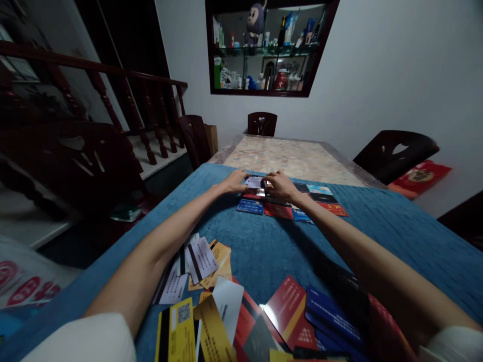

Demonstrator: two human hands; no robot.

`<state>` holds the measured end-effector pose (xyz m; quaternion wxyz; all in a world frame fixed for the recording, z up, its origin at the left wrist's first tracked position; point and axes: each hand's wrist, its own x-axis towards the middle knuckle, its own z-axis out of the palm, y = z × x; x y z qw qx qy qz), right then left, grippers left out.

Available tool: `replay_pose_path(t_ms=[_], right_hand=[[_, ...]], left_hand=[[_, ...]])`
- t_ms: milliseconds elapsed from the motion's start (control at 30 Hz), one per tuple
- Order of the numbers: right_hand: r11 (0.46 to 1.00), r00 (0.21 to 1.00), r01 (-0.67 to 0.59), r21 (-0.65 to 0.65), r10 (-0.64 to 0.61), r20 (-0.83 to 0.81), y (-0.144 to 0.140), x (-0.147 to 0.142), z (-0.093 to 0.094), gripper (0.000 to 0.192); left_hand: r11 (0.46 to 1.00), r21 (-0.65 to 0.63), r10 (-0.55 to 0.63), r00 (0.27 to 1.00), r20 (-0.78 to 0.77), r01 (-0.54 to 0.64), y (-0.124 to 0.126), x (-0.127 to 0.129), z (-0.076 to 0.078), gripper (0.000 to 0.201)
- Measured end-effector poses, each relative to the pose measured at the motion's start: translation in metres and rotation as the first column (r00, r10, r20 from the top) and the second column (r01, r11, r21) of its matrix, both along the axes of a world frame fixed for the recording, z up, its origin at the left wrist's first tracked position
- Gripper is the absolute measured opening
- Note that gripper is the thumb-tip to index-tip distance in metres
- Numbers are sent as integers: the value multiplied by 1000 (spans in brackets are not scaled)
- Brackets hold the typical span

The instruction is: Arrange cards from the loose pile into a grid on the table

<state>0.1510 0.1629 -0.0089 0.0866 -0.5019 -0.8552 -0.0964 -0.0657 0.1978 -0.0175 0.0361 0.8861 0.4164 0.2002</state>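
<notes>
A whitish card with a dark stripe point(255, 182) lies at the far end of the laid-out cards, between my two hands. My left hand point(237, 182) grips its left edge with bent fingers. At the right edge, my right hand point(279, 187) closes its curled fingers on the same card; the fingertips are partly hidden. Just below are a blue card point(249, 206) and a red card point(278, 210), with another blue card point(302, 215) beside them. To the right of my right hand are an orange-red card point(334, 209) and a light-blue card point(319, 189).
Loose cards lie heaped near me, among them a yellow card point(176, 329), a dark red card point(290, 309) and a blue card point(332, 314). A blue cloth point(260, 251) covers the near table; marbled tabletop point(279, 156) shows beyond. Chairs point(394, 151) stand around it.
</notes>
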Motion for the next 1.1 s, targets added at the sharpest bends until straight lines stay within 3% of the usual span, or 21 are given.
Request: replay_pose_path(t_ms=[433,1100], right_hand=[[995,997,73,-73,-70,41,35,4,-21,36],[990,994,63,-126,-51,95,41,0,-25,35]], left_hand=[[998,-61,-2,1000,25,3,35,10,-19,35],[994,-111,-4,998,-55,-3,31,12,-17,37]])
